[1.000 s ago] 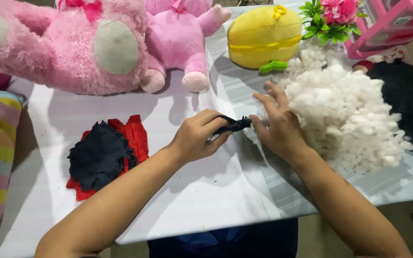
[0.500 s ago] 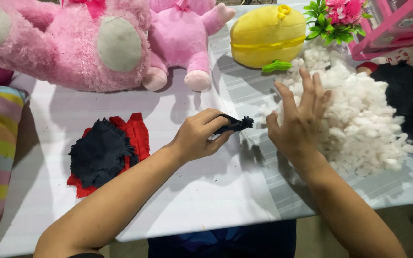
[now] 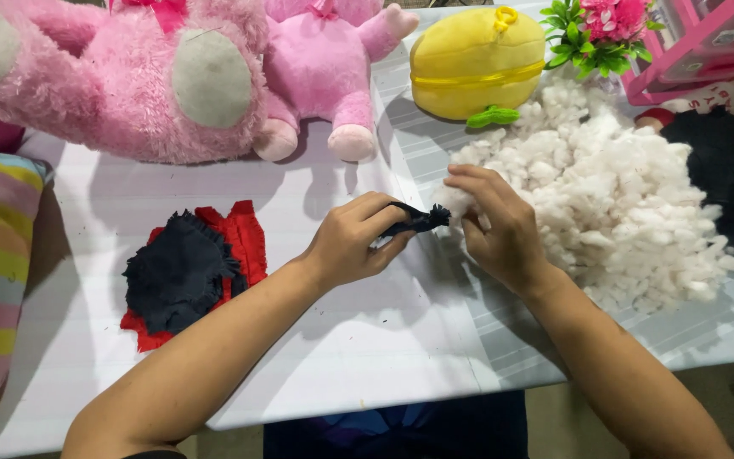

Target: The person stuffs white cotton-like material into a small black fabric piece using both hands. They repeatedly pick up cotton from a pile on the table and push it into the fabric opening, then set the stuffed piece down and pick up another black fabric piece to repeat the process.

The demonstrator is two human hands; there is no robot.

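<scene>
My left hand (image 3: 352, 246) is gripping a small dark fabric piece (image 3: 418, 221) near the table's (image 3: 341, 374) centre — fingers curled tight around it. My right hand (image 3: 496, 225) is pinching a tuft of white stuffing (image 3: 454, 201) against the piece's frilled end. The stuffing heap (image 3: 622, 195) is crowding 3 o'clock; bare tabletop is lying open toward 6 o'clock, down to the near edge. At 9 o'clock, frayed red and navy fabric scraps (image 3: 184, 272) are lying flat — well apart.

Left hand (image 3: 352, 242) and right hand (image 3: 496, 223) on small dark fabric piece (image 3: 416, 221), beside white stuffing (image 3: 630, 195).
</scene>
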